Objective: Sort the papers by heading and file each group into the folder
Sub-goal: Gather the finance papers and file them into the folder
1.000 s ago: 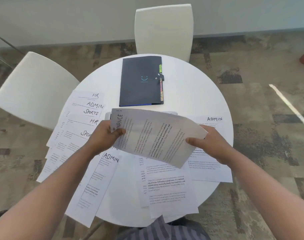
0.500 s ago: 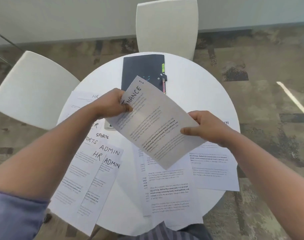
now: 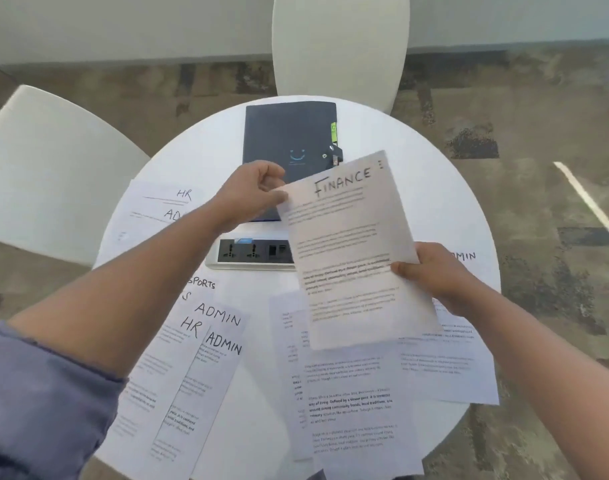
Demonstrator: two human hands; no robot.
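I hold a sheet headed FINANCE (image 3: pixel 351 244) above the middle of the round white table (image 3: pixel 434 202). My left hand (image 3: pixel 251 192) pinches its top left corner and my right hand (image 3: pixel 434 275) grips its right edge. Behind it a dark folder (image 3: pixel 289 133) with coloured tabs lies closed at the far side of the table. Papers headed HR, ADMIN and SPORTS (image 3: pixel 192 341) overlap on the left, partly under my left arm. More printed sheets (image 3: pixel 348 403) lie at the front, and an ADMIN sheet (image 3: pixel 455 362) lies on the right.
A power socket panel (image 3: pixel 251 252) is set into the table centre. One white chair (image 3: pixel 341 46) stands behind the table and another (image 3: pixel 53 168) at the left. Patterned carpet surrounds the table.
The FINANCE sheet has turned from sideways to nearly upright and moved right, uncovering the socket panel. My left hand has risen toward the folder.
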